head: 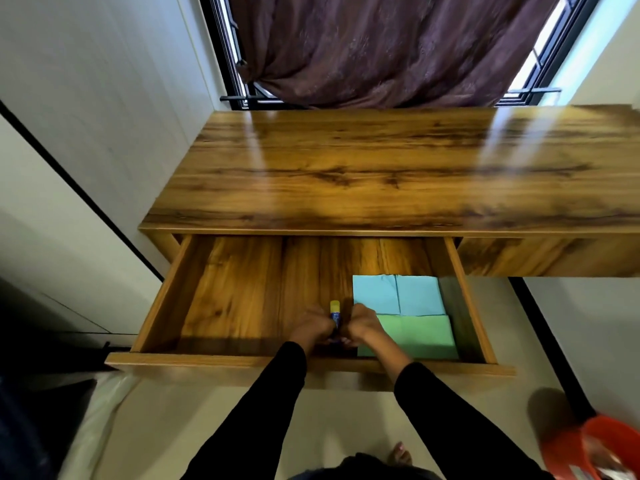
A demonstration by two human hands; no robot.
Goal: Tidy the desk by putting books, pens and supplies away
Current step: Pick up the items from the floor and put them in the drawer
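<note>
1 yellow-capped blue glue stick (335,311)

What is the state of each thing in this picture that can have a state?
Drawer: pulled open.
Second drawer: shut.
Desk top: bare.
Curtain: drawn over the window.
Blue paper: flat in the drawer.
Green paper: flat in the drawer, in front of the blue.
Glue stick: capped, lying between both hands.
Left hand: closed beside the stick.
Right hand: closed beside the stick.
</note>
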